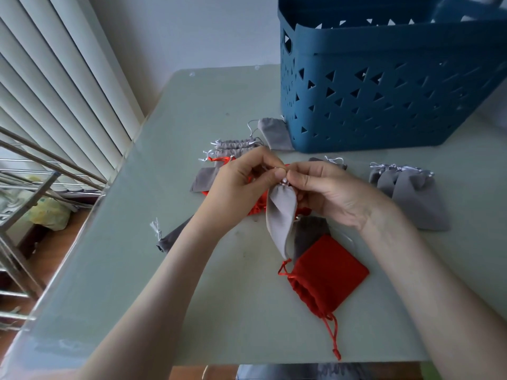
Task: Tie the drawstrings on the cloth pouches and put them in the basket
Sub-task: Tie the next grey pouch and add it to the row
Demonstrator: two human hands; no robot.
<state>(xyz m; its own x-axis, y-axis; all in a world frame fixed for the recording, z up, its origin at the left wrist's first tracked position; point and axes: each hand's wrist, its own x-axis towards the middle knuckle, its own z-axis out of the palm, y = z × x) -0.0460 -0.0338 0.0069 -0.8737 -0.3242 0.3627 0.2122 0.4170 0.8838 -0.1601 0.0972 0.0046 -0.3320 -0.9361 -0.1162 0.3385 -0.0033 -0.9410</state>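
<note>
Midway through a knot. Pinching the white cords at the neck of a light grey pouch between left hand and right hand, fingertips curled tight on the string. Held up just above the desk, body hanging down, well short of the blue basket at the far side. Cannot tell what lies inside that. Plenty left, by the look of it: a red pouch close by with loose cords, a pile of grey and red ones behind the hands, a dark grey one off to the left. On the right, a gathered grey pair, probably tied and waiting to go in.
</note>
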